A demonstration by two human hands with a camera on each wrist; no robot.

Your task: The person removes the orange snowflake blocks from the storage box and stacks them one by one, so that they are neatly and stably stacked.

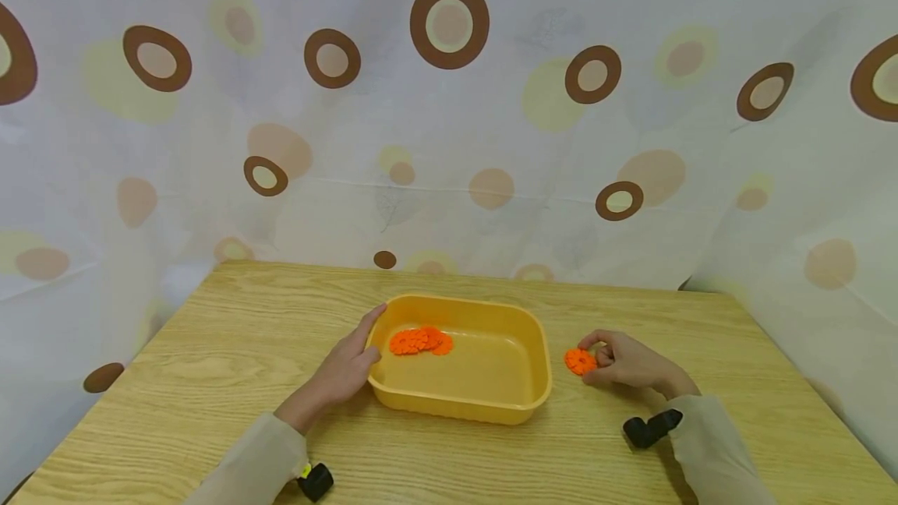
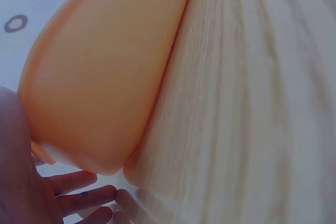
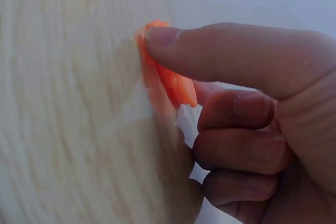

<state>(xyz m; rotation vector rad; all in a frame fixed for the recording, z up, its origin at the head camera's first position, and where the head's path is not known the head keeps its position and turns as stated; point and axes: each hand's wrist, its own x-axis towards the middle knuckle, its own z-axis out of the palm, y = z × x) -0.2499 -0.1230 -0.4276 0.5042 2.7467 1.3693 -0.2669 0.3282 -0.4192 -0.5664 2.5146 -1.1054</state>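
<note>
A yellow plastic basin stands on the wooden table, and my left hand holds it by its left end, thumb over the rim. From the left wrist, the basin's outer wall fills much of the view, the left hand beside it with several fingers outspread. Inside the basin, toward its left, lie several overlapping orange flower-shaped discs. To the right of the basin, my right hand pinches another orange flower-shaped disc between thumb and forefinger, at the tabletop. Close up, that disc tilts on edge, the other fingers curled.
The wood-grain table runs around the basin on all sides. Behind it and at both sides hangs a pale curtain printed with brown and beige circles. A small black camera sits at the right wrist.
</note>
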